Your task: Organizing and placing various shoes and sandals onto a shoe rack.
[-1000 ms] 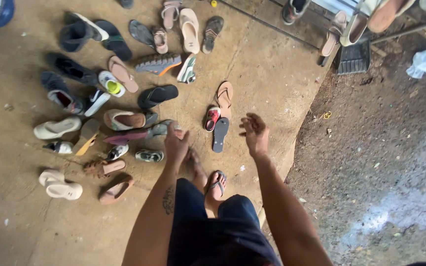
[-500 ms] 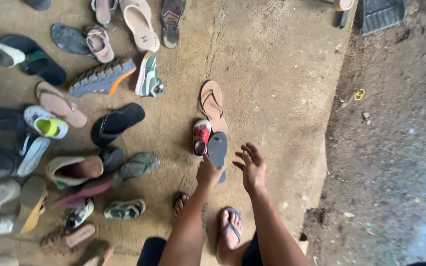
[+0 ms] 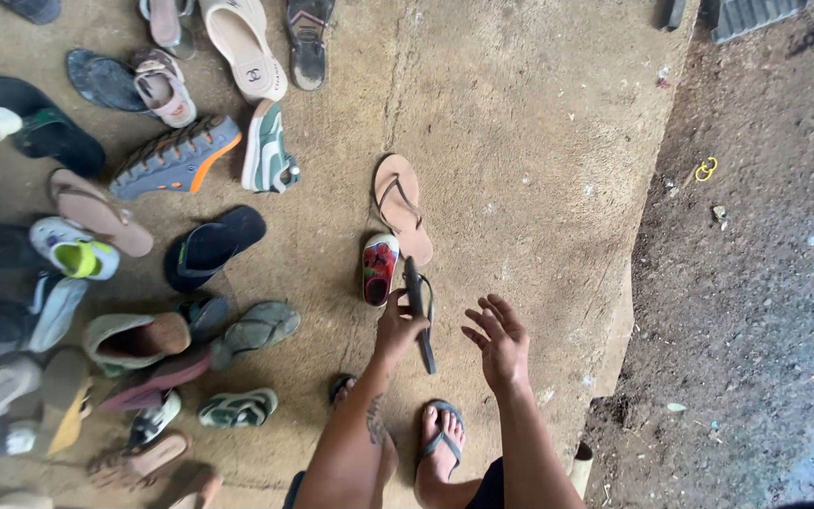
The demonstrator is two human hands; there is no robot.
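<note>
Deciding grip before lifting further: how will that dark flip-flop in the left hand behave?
The dark flip-flop, pinched on edge by the left hand, looks thin, so probably light and bendy. Its loose strap may dangle. Flat, it shouldn't roll.

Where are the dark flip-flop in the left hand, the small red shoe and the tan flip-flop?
dark flip-flop (image 3: 417,306): head view, on its sole edge, tipped up in the left hand (image 3: 398,330).
small red shoe (image 3: 379,268): head view, on its red upper.
tan flip-flop (image 3: 401,203): head view, on its footbed.
</note>
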